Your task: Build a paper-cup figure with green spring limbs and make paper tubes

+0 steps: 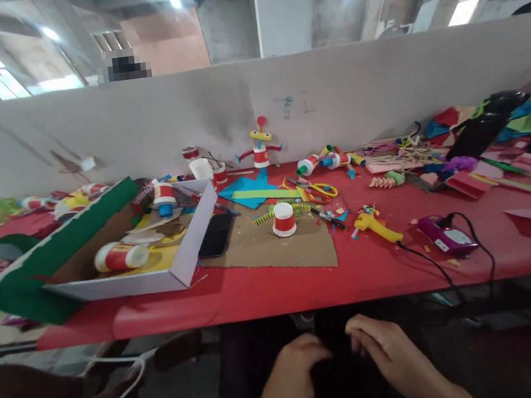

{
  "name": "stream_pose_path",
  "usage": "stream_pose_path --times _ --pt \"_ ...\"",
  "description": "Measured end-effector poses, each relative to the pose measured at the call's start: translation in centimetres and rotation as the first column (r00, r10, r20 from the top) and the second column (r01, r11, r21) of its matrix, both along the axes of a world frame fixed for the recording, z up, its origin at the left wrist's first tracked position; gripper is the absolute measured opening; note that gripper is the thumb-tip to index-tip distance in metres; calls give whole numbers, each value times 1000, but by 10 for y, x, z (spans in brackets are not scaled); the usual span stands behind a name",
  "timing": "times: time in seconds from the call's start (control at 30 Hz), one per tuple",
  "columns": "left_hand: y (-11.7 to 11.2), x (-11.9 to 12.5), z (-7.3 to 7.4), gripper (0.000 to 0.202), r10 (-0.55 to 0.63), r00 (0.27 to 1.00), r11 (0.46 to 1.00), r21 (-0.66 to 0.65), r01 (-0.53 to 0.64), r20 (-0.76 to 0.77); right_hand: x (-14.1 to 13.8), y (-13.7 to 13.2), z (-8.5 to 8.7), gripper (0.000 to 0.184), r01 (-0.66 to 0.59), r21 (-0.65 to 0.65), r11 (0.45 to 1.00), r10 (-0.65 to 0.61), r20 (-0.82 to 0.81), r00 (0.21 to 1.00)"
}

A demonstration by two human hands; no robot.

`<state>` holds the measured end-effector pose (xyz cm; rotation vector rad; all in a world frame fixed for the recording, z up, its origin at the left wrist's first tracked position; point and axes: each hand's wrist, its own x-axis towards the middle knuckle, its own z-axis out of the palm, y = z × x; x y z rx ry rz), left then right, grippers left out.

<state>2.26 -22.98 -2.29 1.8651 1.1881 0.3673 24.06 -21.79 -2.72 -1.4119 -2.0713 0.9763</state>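
Both my hands rest low in my lap, below the front edge of the red table. My left hand has its fingers curled down onto dark cloth. My right hand lies beside it, fingers bent and close together, also on the dark cloth. Neither hand touches anything on the table. Nearest on the table are a red and white paper cup with green spring arms, standing on a brown cardboard sheet, and a yellow glue gun.
An open white box with a green lid holds several cup figures. A black phone leans beside it. A cup robot figure stands at the white partition. Yellow scissors, a purple device with black cable, and coloured paper scraps lie right. Another person's arm with a white cable is lower left.
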Motion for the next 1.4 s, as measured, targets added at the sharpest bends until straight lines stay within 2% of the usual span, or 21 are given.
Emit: stream_pose_path --times 0.07,0.1,0.17,0.2,0.27,0.37,0.43,0.5,0.53,0.57,0.63,0.7,0.77,0.8,0.83,0.9,0.97,1.07,1.2,1.27,1.4 --pt "3 23 0 66 -123 974 990 37 133 -192 -1 -2 4 28 -63 61 996 59 63 996" --pt "3 29 0 73 -162 954 984 35 176 -252 0 -4 5 33 -101 114 988 86 132 988" --pt "2 29 4 60 -214 938 974 15 227 -272 4 -7 5 51 -177 216 960 116 269 956" --pt "1 25 6 48 -206 944 976 14 217 -259 7 -8 5 48 -207 247 947 127 304 944" --pt "-2 13 12 45 -127 958 988 57 146 -258 8 -11 7 31 -231 279 932 147 292 945" --pt "-5 2 14 64 -66 939 978 164 128 -338 0 -12 16 31 -180 307 935 107 241 965" --pt "-6 3 12 62 -146 924 962 167 216 -354 -11 -12 20 22 -155 306 939 85 230 969" --pt "-5 7 12 54 -260 922 939 146 310 -286 -20 -11 19 46 -251 270 929 201 198 959" --pt "-5 9 14 50 -310 922 927 140 347 -233 -23 -9 15 50 -315 246 917 283 156 946" --pt "-4 8 18 48 -339 924 922 134 364 -176 -23 -8 10 44 -347 220 912 332 104 938" --pt "-4 3 30 47 -293 953 942 145 302 -82 -19 -4 -3 29 -263 176 949 260 40 965" --pt "-2 -8 41 54 -55 997 968 243 66 -54 -9 -1 -13 41 -69 166 984 58 70 996" --pt "1 -19 44 60 253 961 880 438 -181 -110 2 -1 -18 39 23 195 980 -45 106 993" --pt "4 -23 43 54 337 932 834 502 -228 -135 6 -1 -17 35 27 215 976 -48 92 995" --pt "7 -25 40 44 370 916 817 525 -241 -154 9 -2 -15 30 16 231 973 -30 58 998" --pt "13 -25 31 30 328 934 844 488 -224 -138 12 -2 -8 30 -9 259 966 15 -22 1000" --pt "21 -21 25 36 323 942 834 498 -238 -92 12 2 2 31 -13 267 963 33 -73 997" --pt "40 -19 28 56 465 883 690 648 -321 -57 8 18 17 27 58 298 953 -27 -106 994" --pt "84 -33 49 80 576 817 543 735 -407 27 3 54 34 29 127 351 928 -101 -91 991" --pt "114 -43 60 76 567 822 543 731 -413 43 2 73 41 31 136 396 908 -121 -62 991" --pt "178 -60 71 56 511 837 609 604 -514 197 1 109 57 22 171 466 868 -140 -101 985"
